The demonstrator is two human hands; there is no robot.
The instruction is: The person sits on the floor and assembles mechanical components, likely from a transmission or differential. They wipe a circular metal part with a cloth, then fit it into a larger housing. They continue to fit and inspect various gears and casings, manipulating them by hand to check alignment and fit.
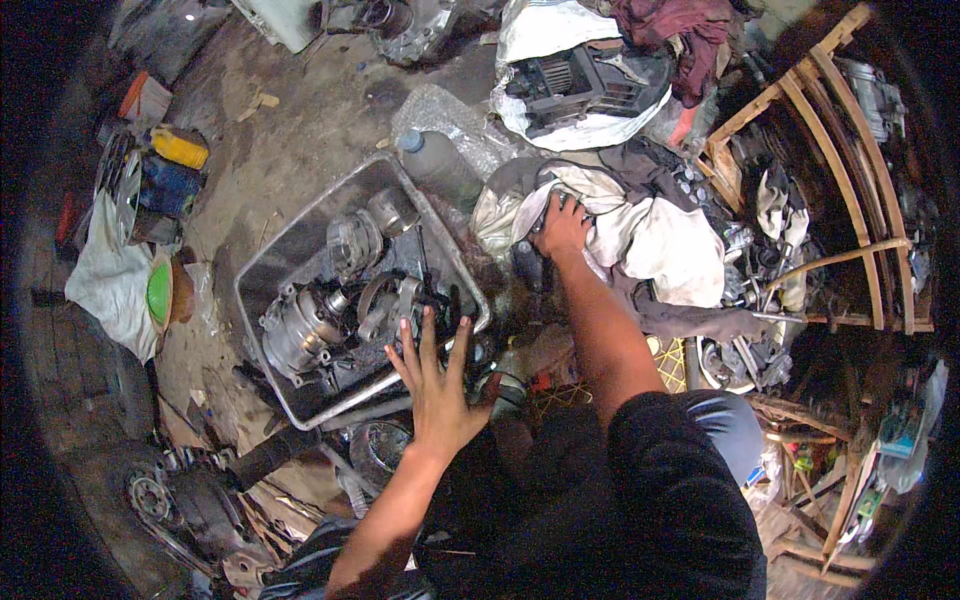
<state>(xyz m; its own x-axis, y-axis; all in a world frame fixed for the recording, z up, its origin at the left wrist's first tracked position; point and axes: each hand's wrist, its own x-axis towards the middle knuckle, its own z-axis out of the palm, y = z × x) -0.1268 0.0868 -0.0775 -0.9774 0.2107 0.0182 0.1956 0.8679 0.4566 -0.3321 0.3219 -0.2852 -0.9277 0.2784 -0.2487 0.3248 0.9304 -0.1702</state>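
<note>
My left hand (437, 390) is open, its fingers spread over the near right edge of a grey rectangular tub (442, 228). Inside the tub lie greasy machine parts: a round finned metal housing with a shaft (295, 332), a bracket with a ring (385, 308), a cylindrical metal part (354, 245) and a short metal cup (392, 210). Farther right, my right hand (563, 230) reaches onto a heap of rags, its fingers curled on a pale cloth (655, 245). A small dark patch shows by those fingertips; what it is I cannot make out.
A plastic jug with a blue cap (440, 165) stands behind the tub, near bubble wrap (440, 108). A white sack (515, 100) holds black plastic housings. Wooden slats (838, 150) and metal parts crowd the right. A yellow container (180, 148) lies far left; a wheel hub (150, 497) lies near left.
</note>
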